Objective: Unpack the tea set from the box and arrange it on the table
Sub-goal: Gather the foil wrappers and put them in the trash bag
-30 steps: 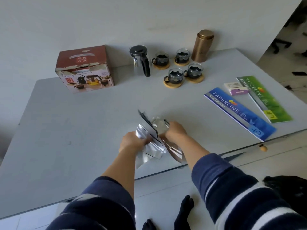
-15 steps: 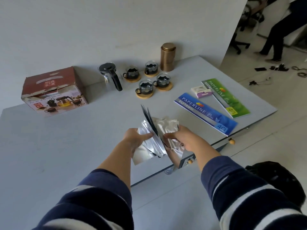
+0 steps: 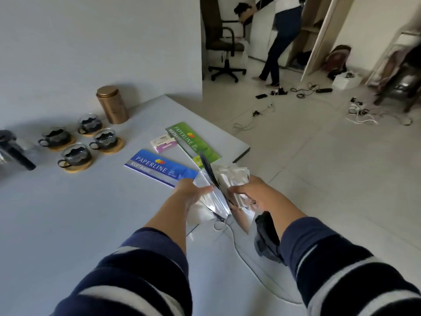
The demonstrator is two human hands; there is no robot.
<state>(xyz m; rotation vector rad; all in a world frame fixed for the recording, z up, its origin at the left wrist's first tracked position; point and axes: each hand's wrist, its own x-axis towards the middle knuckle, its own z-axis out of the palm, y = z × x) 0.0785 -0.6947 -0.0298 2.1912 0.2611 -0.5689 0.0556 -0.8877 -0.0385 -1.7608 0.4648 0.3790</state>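
A bundle of silver foil packets (image 3: 222,190) is gripped by the left hand (image 3: 190,192) and the right hand (image 3: 252,192), just beside the blue booklet (image 3: 159,167). Four glass cups (image 3: 79,142) on wooden coasters and the teapot (image 3: 13,151) are placed on the worktop (image 3: 68,213), well left of the blue booklet.

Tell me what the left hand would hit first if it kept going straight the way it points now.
Probably the blue Paperline booklet: the left hand, gripping the silver packaging, points forward across the table, and the booklet's near end lies just beyond its knuckles. Its height above the table is unclear.

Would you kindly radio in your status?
Left hand and right hand gripping silver wrapping. Four cups set out on table. Nothing obstructing.
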